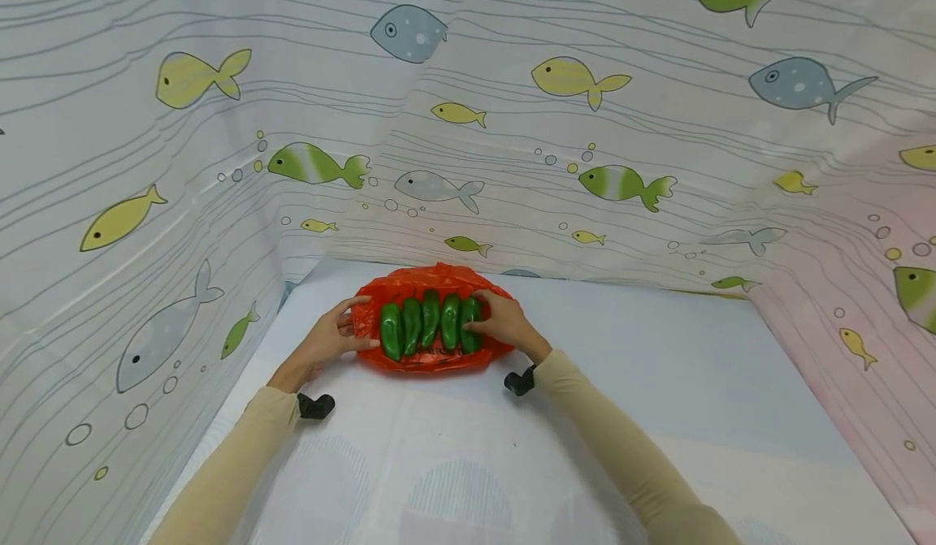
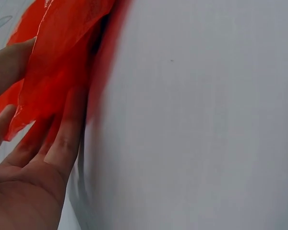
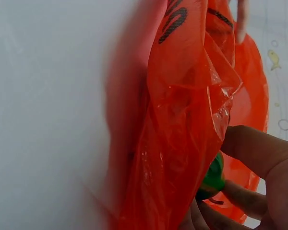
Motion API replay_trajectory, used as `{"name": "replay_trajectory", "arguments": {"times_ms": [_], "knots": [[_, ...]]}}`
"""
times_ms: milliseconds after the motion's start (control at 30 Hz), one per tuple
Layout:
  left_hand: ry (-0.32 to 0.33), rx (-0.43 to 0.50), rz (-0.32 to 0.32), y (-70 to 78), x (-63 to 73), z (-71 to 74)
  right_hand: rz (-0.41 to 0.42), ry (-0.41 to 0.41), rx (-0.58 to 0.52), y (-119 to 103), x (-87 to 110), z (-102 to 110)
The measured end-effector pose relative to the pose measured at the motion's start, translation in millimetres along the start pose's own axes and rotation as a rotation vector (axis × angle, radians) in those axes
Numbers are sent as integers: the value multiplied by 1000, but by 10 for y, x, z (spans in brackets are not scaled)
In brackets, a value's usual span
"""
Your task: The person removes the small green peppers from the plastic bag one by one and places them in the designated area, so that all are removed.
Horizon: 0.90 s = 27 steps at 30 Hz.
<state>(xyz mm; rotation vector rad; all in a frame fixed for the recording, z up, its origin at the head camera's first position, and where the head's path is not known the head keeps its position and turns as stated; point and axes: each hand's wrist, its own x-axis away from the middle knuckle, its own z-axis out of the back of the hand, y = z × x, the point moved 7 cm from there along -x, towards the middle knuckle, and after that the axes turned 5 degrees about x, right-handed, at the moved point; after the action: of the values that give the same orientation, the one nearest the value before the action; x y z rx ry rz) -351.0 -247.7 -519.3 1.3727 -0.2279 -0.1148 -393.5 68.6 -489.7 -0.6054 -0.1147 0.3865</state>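
In the head view, a spread red plastic bag (image 1: 439,275) lies on the table with several glossy green peppers (image 1: 411,326) in a row inside its opening. My left hand (image 1: 325,340) is at the bag's left side; its thumb reaches over the rim by the leftmost pepper. In the left wrist view, fingers of the left hand (image 2: 33,177) lie behind the thin red plastic (image 2: 53,72). On the other side, my right hand (image 1: 508,324) holds the rightmost pepper (image 1: 470,335) between thumb and fingers. Bag folds partly cover this pepper (image 3: 212,177) in the right wrist view.
The bag rests on a white table (image 1: 439,439), near its back edge. Sheets printed with fish (image 1: 468,196) rise behind and at both sides. A dark wrist device (image 1: 316,406) sits on the left wrist, another (image 1: 520,381) on the right.
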Motion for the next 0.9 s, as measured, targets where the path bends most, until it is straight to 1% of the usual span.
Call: {"name": "replay_trajectory", "arguments": {"times_ms": [133, 333, 533, 600, 733, 833, 900], "knots": [[-3, -8, -9, -4, 0, 8, -12, -15, -19, -4, -22, -26], [-6, -29, 2, -7, 8, -18, -42, 22, 4, 22, -65, -34], [-18, -29, -8, 12, 30, -34, -26, 46, -27, 4, -76, -29], [-18, -24, -3, 9, 35, -34, -25, 49, -53, 4, -71, -24], [-26, -30, 5, 4, 38, -36, -46, 37, -161, 17, -45, -11], [-28, -34, 9, 2, 30, -30, -58, 13, -255, 11, -24, -4], [-32, -45, 3, 4, 23, -23, -57, -1, -297, -1, -19, 1]]}}
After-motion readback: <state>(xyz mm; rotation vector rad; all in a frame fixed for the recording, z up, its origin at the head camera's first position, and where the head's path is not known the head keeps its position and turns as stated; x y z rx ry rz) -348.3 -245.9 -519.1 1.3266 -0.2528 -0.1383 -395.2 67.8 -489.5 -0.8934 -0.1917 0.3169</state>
